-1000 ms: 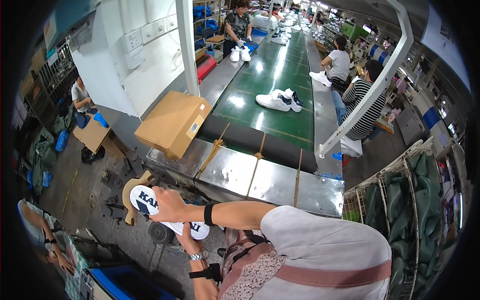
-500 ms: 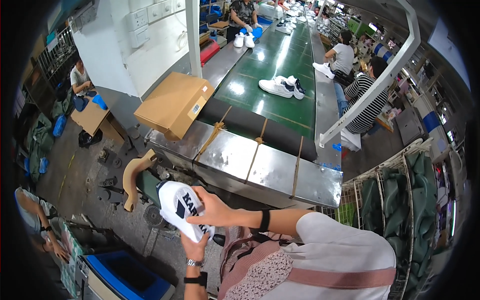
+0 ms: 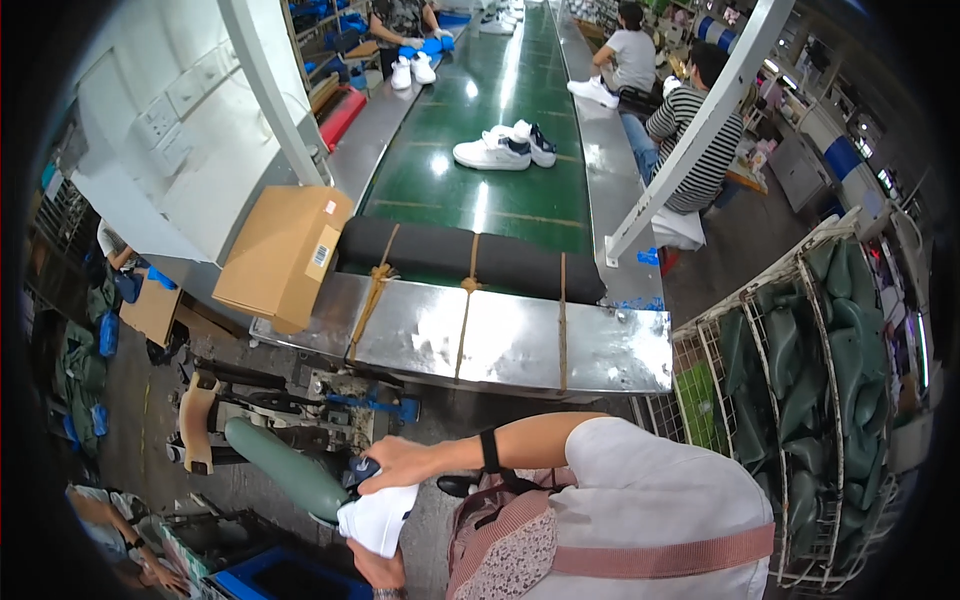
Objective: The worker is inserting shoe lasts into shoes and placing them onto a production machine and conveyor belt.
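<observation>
A white sneaker (image 3: 372,522) with a dark collar is between my two hands, low in the view. My right hand (image 3: 398,464) is closed over its dark collar end. My left hand (image 3: 378,566) grips the white part from below, its fingers partly hidden. A long green shoe last (image 3: 285,468) lies against the dark end of the sneaker and reaches left to the machine; I cannot tell whether its tip is inside the shoe. Beside the last stands a curved tan pad (image 3: 198,422) on that machine.
Ahead, a green conveyor belt (image 3: 400,205) carries a pair of white sneakers (image 3: 495,150). A cardboard box (image 3: 275,260) stands on its metal end. At right, a wire rack (image 3: 720,390) holds several green lasts. People sit along the belt; another person's hand (image 3: 165,578) is at lower left.
The sneaker has turned and moved down, its lettered sole now out of sight. My right hand has shifted to the dark collar. The green last shows much more, and the view has swung left.
</observation>
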The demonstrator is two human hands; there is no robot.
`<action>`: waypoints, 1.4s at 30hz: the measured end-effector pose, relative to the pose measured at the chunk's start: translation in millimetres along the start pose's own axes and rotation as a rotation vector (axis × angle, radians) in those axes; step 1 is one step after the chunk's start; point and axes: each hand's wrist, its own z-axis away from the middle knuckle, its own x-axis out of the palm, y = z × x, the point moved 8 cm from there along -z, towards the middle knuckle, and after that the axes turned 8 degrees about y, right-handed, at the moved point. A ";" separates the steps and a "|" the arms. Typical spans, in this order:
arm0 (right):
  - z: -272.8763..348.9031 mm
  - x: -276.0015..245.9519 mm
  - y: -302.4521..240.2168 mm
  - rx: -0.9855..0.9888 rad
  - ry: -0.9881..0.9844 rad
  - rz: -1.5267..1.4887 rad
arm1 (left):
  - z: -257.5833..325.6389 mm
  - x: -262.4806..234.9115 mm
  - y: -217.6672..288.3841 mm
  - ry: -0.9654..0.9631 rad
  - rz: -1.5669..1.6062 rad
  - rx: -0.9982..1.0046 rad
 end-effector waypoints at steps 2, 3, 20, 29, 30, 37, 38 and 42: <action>16.4 -38.5 8.3 -0.046 0.134 0.189 | -19.0 36.7 24.9 -0.150 -0.076 0.141; 26.0 -60.4 13.1 -0.078 0.226 0.245 | -24.6 53.0 35.5 -0.178 -0.055 0.181; 103.6 -272.2 207.8 0.036 0.895 0.583 | 12.3 144.6 -25.6 -0.321 -0.125 -0.198; -31.8 -126.0 -27.5 -0.661 0.509 0.577 | 81.0 80.6 -162.0 -0.063 -0.001 -0.667; -51.3 -99.7 -56.4 -0.765 0.434 0.600 | 84.5 69.7 -177.9 -0.072 -0.029 -0.675; -192.7 66.4 -157.9 -1.034 -0.146 1.117 | 108.2 -64.1 -330.7 0.108 -0.060 -0.885; -206.6 81.6 -159.9 -1.016 -0.198 1.178 | 114.4 -78.5 -350.4 0.125 -0.039 -0.890; -235.8 103.4 -158.8 -0.939 -0.235 1.415 | 169.9 -97.8 -420.3 0.098 -0.073 -0.992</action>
